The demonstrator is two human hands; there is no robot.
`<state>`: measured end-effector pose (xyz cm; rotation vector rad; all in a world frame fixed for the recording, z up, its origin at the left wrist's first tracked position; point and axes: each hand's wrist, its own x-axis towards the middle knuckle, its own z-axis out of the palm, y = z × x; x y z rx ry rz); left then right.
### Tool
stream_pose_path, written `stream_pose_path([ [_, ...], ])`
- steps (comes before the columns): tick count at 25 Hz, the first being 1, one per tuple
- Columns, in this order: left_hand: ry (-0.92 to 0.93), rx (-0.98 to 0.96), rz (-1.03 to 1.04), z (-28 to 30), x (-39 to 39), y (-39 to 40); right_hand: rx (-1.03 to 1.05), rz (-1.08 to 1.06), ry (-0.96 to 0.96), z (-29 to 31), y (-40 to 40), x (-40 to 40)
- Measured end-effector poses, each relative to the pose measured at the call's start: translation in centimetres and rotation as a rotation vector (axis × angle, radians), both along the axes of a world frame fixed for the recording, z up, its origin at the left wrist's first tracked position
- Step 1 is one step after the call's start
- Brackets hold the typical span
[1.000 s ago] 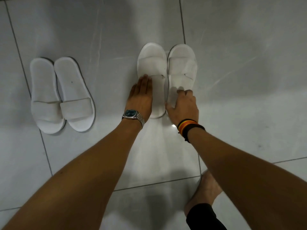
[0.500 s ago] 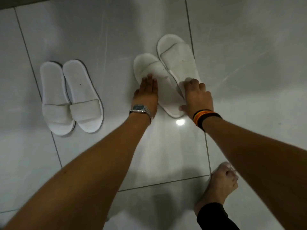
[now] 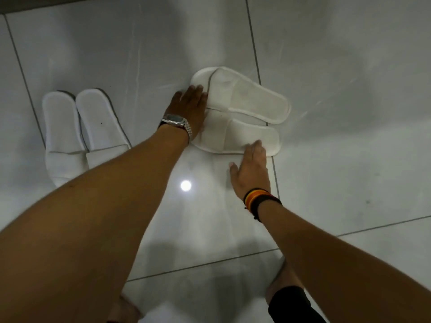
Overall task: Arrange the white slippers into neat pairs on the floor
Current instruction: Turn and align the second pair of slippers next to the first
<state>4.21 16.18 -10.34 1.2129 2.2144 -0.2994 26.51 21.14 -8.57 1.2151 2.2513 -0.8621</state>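
Two white slippers lie side by side across the floor, toes to the left: the far slipper and the near slipper. My left hand, with a silver watch, rests flat against their toe ends. My right hand, with a striped wristband, lies flat on the floor with its fingertips on the near slipper's edge. Neither hand grips anything. A second pair of white slippers lies together at the left, partly hidden by my left forearm.
The floor is glossy grey tile with dark grout lines and a bright lamp reflection. My bare foot stands at the lower right. A dark wall edge runs along the top left.
The right-hand pair has turned clockwise, from pointing away from me to lying sideways. My right hand slid from the slippers' heels to the near slipper's side; my left stayed at the toes.
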Motion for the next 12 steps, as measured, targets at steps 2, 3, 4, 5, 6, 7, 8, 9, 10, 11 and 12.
stream_pose_path([
  [2, 0.018, 0.056, 0.052, -0.3, 2.2, -0.6, 0.062, 0.010, -0.017, -0.7, 2.1, -1.2],
  [3, 0.059, 0.108, 0.103, -0.3, 4.3, -1.5, 0.097, 0.032, -0.020, -1.1, 4.0, -1.9],
  [4, 0.064, 0.132, 0.152, -0.2, 6.6, -2.3, 0.121, 0.062, -0.019, -1.5, 6.3, -2.8],
  [5, 0.020, 0.114, 0.175, 0.5, 8.8, -2.6, 0.124, 0.114, -0.034, -1.7, 8.7, -3.5],
  [6, -0.030, 0.099, 0.158, 1.0, 10.6, -2.5, 0.130, 0.195, -0.059, -1.7, 11.0, -4.1],
  [7, -0.063, 0.111, 0.119, 1.8, 11.9, -2.2, 0.138, 0.285, -0.087, -1.6, 12.6, -4.5],
  [8, -0.073, 0.150, 0.077, 2.4, 12.8, -1.9, 0.151, 0.351, -0.103, -1.3, 13.2, -4.7],
  [9, -0.069, 0.207, 0.053, 3.2, 12.8, -1.3, 0.167, 0.372, -0.099, -0.9, 13.0, -4.7],
  [10, -0.038, 0.268, 0.052, 3.4, 12.1, -1.0, 0.182, 0.349, -0.077, -0.6, 11.9, -4.3],
  [11, 0.023, 0.329, 0.068, 3.5, 10.7, -0.7, 0.191, 0.295, -0.055, -0.4, 10.1, -3.5],
  [12, 0.101, 0.382, 0.094, 2.9, 9.0, -0.4, 0.188, 0.233, -0.035, -0.2, 8.2, -2.4],
])
